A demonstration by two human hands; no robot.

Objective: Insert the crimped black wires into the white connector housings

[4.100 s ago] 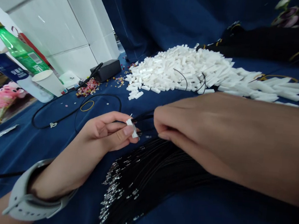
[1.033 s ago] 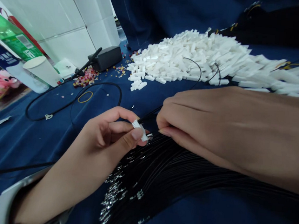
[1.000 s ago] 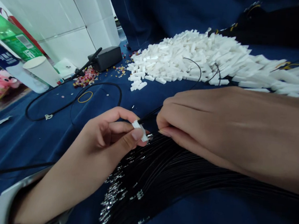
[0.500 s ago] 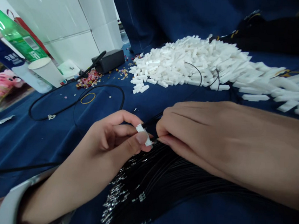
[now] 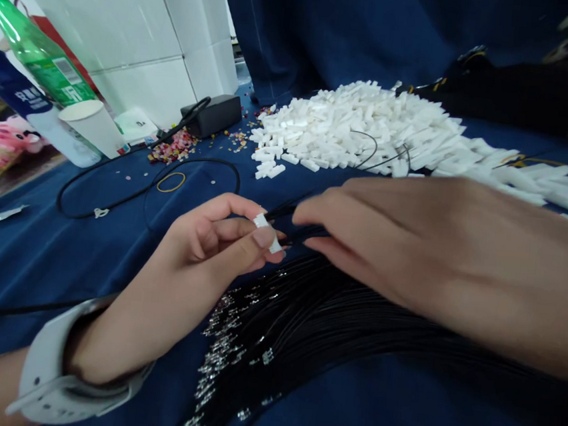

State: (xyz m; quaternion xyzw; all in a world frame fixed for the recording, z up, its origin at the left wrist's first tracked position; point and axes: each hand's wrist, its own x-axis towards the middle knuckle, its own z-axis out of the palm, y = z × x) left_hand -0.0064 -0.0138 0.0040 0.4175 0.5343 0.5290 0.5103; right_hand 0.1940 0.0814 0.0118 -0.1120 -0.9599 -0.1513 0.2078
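Note:
My left hand (image 5: 211, 243) pinches a small white plastic connector (image 5: 268, 233) between thumb and forefinger, above a blue cloth. My right hand (image 5: 392, 240) is closed on thin black wires (image 5: 296, 227) that run into the connector's right end. Below both hands lies a thick bundle of black wires (image 5: 333, 325) with silver metal terminals (image 5: 223, 351) at their left ends. A grey band sits on my left wrist (image 5: 55, 365).
A big heap of white connectors (image 5: 367, 124) lies behind the hands. At the left stand a green bottle (image 5: 32, 55), a white paper cup (image 5: 94, 129) and a black box (image 5: 213, 114). A black cable loop (image 5: 130, 191), a yellow rubber band (image 5: 171, 182) and coloured bits (image 5: 172, 149) lie on the cloth.
My right hand has shifted a little left and up, its fingers now closer over the wires at the connector. My left hand still holds the connector; the view has tilted slightly.

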